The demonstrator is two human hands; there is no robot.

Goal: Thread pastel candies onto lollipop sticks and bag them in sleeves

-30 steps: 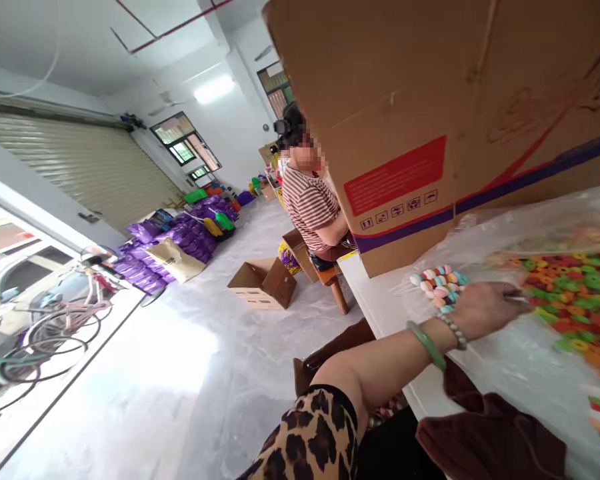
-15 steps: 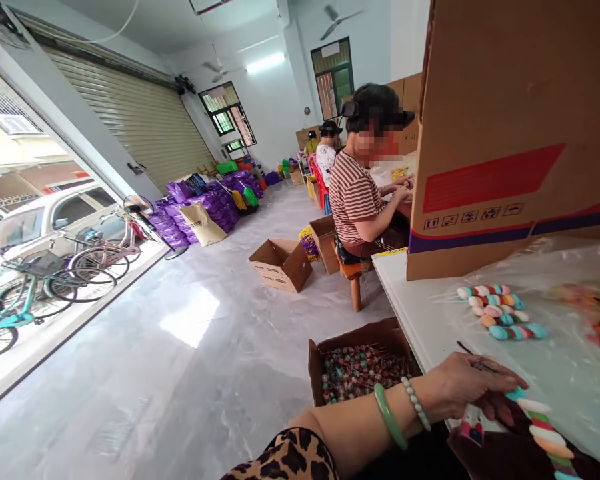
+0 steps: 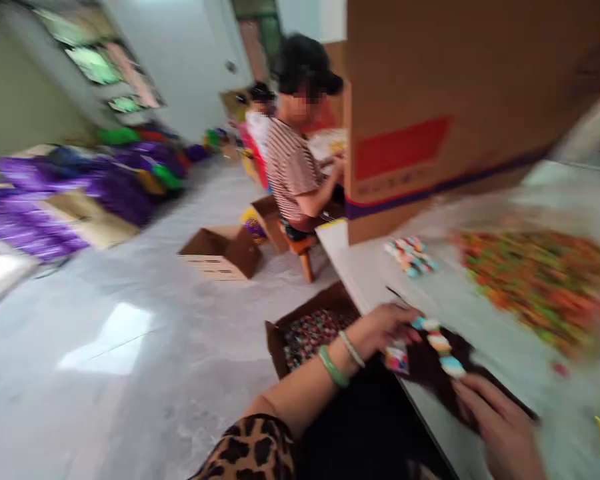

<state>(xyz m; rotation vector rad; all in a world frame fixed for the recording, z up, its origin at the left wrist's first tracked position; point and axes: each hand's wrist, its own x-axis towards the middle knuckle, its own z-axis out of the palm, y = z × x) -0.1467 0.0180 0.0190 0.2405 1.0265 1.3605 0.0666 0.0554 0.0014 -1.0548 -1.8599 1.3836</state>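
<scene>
1. The left hand (image 3: 387, 327) was partly closed, its fingertips pinching the far end of a candy stick (image 3: 439, 343) in white, blue and orange pieces. (A green bangle (image 3: 333, 367) and a pale bracelet (image 3: 351, 349) circled that wrist.)
2. The right hand (image 3: 505, 423) had its thumb and fingers nearly together on the near end of the same stick, which lay at a slant between the two hands (a little blurred).
3. Under the candy stick was a dark brown cloth (image 3: 430, 365), spread near the edge of the white table (image 3: 503, 340). A small printed packet (image 3: 396, 358) sat just beside the left hand, and a thin dark strip (image 3: 396, 295) stuck out above its fingers.
4. Farther up the table were a small pile of candy sticks (image 3: 411, 256) and, to its right, a wide heap of orange, green and red candy (image 3: 535, 280).
5. A big cardboard box (image 3: 455, 100) stood behind the pile (red panel, purple stripe).
6. Down beside the table, an open carton (image 3: 313, 333) held many small candies.
7. Past it, a person in a striped shirt (image 3: 293, 160) sat on a wooden stool (image 3: 303, 250), near another open box (image 3: 223, 253). Purple bags (image 3: 55, 207) were heaped well beyond.
</scene>
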